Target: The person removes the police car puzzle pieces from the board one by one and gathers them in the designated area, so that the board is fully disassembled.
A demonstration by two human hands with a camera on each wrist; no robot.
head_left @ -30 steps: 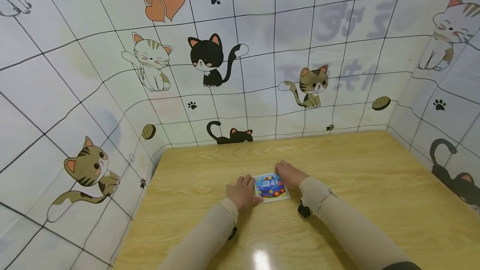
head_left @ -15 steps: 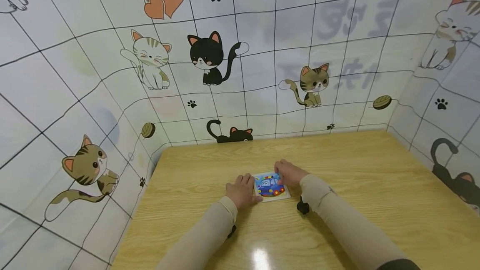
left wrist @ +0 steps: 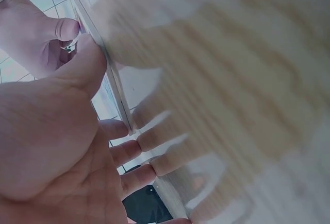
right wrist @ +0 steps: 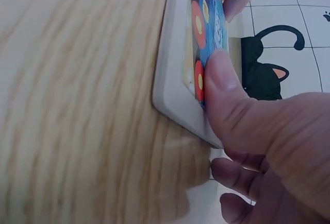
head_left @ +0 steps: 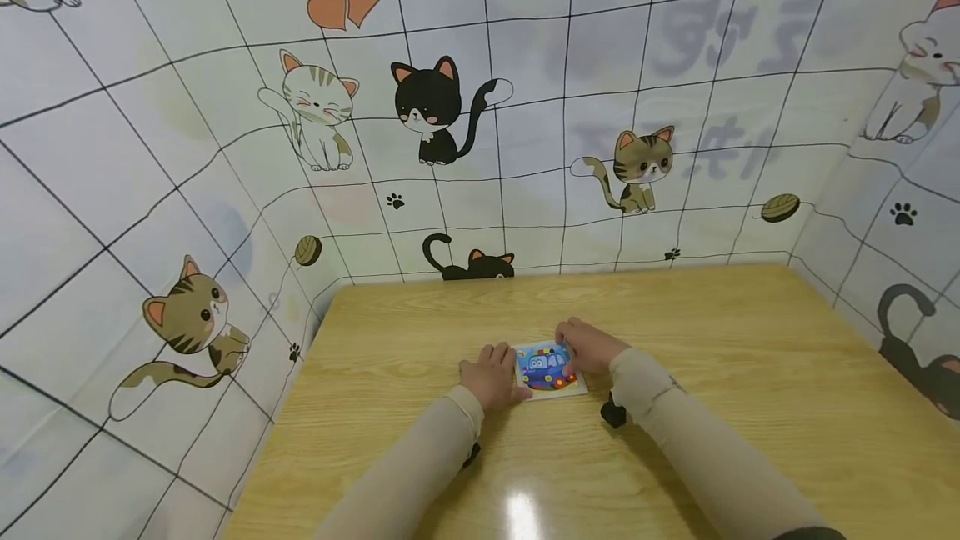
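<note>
A small flat picture board with a pale frame and a cartoon blue car lies on the wooden table. My left hand is at its left side, fingers spread with tips down on the tabletop in the left wrist view, and its thumb right at the board's edge. From the right, my right hand grips the board's edge. In the right wrist view its thumb presses on the printed picture, while the other fingers curl beyond the frame, partly hidden by the hand.
Wood-grain tabletop surrounds the board on every side. White cloth walls with grid lines and cartoon cats enclose the table at the back and sides. A black device sits under the right wrist.
The head view has shifted slightly, so the whole scene sits a little further right. Both hands and the board hold the same places relative to each other.
</note>
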